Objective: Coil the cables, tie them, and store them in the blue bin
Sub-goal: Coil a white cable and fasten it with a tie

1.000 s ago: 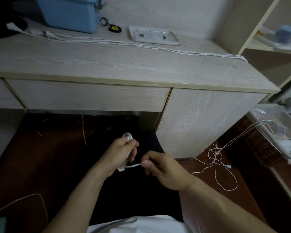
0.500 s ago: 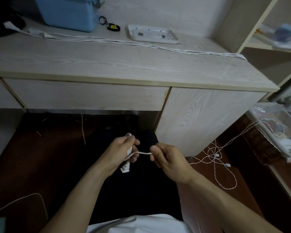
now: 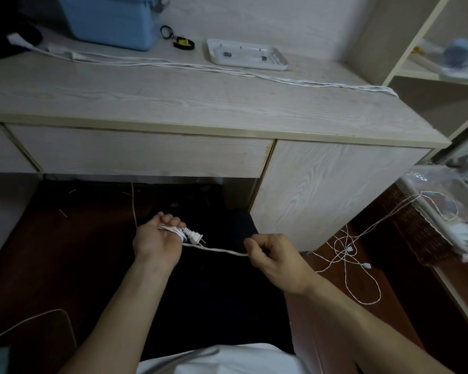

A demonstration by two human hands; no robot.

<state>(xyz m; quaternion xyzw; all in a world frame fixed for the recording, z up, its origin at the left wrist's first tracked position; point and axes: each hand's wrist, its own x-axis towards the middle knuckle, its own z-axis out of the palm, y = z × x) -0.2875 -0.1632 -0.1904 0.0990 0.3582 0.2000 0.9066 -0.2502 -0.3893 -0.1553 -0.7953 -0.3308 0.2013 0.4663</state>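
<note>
Blue bin (image 3: 111, 20) back-left on bench, nothing seen stored yet. My left hand (image 3: 157, 238) grips small coil w/ plug (image 3: 193, 236); right hand (image 3: 270, 255) pinches its tail, tie unfinished. Long cable (image 3: 227, 68) across bench and floor tangle (image 3: 346, 252) still uncoiled.

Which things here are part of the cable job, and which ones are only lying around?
Part of the job:
- left hand gripping the coiled white cable
- right hand pinching its loose end
- long cable on the desk
- tangled thin cable on the floor
- blue bin

Just lying about:
- white tray
- black and yellow item
- shelf clutter
</note>
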